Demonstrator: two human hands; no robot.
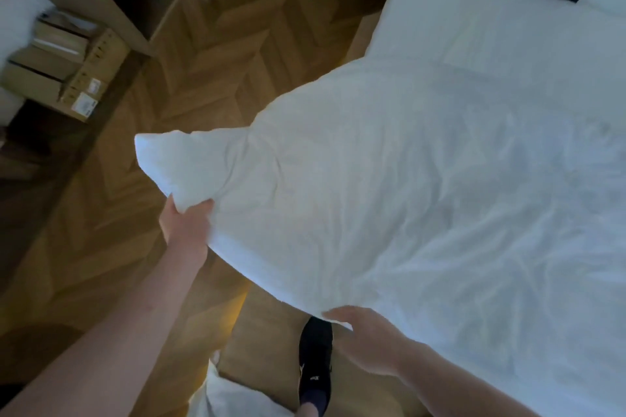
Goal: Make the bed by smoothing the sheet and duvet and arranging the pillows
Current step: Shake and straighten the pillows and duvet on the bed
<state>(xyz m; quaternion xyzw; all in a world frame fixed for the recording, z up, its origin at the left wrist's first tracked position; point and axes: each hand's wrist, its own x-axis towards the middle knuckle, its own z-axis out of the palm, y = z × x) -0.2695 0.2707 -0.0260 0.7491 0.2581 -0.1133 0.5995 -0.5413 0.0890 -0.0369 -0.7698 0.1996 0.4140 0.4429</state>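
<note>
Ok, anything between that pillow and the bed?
Nothing visible. Left hand and right hand grip the pillow, which already overhangs the bed; only white bedding lies beyond it.

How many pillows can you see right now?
2: one pillow held at its near edge by the left hand and right hand; another pillow lies on the bed beyond. Others may be hidden.

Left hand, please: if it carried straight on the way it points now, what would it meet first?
The left hand points up and away, gripping the pillow by its corner. Beyond that corner, likely only wooden floor below; depth is unclear.
</note>
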